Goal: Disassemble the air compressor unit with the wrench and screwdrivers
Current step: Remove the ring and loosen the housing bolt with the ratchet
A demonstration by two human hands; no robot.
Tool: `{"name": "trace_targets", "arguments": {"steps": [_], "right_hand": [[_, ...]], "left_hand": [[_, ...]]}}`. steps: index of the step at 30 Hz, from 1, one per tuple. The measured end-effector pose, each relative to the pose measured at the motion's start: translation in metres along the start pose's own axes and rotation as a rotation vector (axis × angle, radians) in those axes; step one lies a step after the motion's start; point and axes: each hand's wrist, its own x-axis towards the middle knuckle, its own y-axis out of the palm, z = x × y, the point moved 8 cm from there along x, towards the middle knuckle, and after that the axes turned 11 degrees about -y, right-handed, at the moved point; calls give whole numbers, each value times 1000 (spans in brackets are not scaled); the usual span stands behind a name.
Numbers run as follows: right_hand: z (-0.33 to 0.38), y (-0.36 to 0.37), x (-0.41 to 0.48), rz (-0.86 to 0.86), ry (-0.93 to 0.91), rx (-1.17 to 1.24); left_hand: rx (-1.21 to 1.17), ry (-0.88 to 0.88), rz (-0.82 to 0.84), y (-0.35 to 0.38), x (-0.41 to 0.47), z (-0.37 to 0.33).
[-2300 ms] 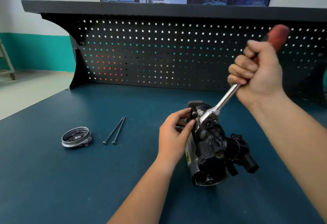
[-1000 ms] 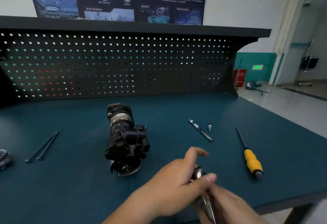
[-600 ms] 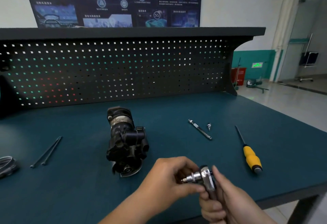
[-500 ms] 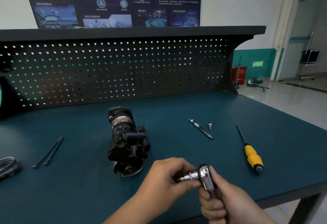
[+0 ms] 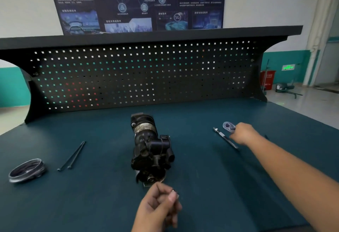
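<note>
A metal ring and two long bolts lie on the left of the blue bench, and a thin rod lies on the right. The compressor sits mid-bench, untouched. The right arm is stretched far out, and the right hand grips the wrench beside the rod. The left hand hovers near the front edge with its fingers curled to the thumb. I cannot tell if it pinches anything.

The bench is dark teal; the pegboard black with a grid of square holes. The compressor is black with a grey band.
</note>
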Motion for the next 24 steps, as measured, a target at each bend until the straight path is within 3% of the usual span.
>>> {"name": "trace_targets", "arguments": {"steps": [3,8,11,14,18,24], "right_hand": [[3,32,20,45,41,-162],[4,45,27,90,125,-60],[8,58,18,244,146,464],[33,49,-12,162,159,1133],[81,15,-92,129,3,1535],[116,-27,-210,-1,-474,1403]], "left_hand": [[-63,-25,-8,0,-4,2],[-153,-14,-32,-12,-11,-2],[-111,-34,-28,-12,-11,-4],[-76,-50,-7,-4,-8,0],[-46,-31,15,19,-6,4],[-131,84,44,43,-16,-7]]}}
